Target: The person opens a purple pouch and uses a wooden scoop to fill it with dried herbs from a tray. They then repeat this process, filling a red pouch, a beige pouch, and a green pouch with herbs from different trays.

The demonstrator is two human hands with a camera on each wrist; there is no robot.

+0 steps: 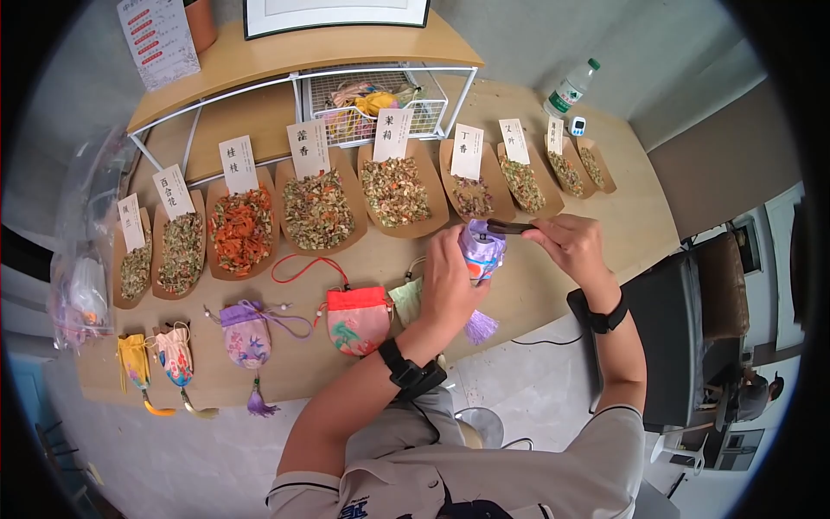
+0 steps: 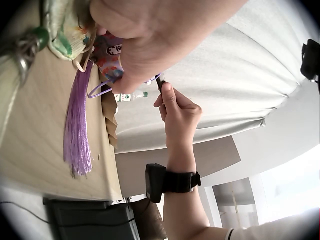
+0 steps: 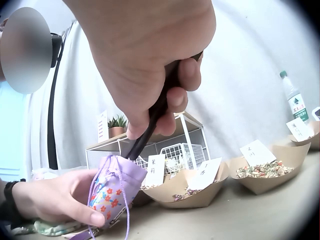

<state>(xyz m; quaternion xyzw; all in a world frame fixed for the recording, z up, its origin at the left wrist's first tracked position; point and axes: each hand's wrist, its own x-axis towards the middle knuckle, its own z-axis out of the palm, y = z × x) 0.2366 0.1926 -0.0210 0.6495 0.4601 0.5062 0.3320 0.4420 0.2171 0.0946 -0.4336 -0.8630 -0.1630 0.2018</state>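
My left hand (image 1: 450, 277) holds a small purple drawstring pouch (image 3: 116, 187) printed with red and blue flowers, its mouth upward and slightly tilted. A purple tassel (image 2: 79, 125) hangs from it over the table. In my right hand (image 1: 572, 246) I grip a dark, slim-handled utensil (image 3: 159, 107), spoon-like, whose lower end goes down to the pouch's mouth; that end is hidden in the right wrist view. Close by on the table lie a pale green pouch (image 1: 406, 301) and a pink and red pouch (image 1: 357, 322), partly beside my left forearm.
Several paper trays (image 1: 403, 227) of dried herbs with labelled cards stand in an arc behind the pouches. More pouches (image 1: 245, 333) lie at the front left. A wooden shelf (image 1: 303, 54) with a wire basket (image 1: 424, 121) is behind, and a water bottle (image 1: 571, 89) stands back right.
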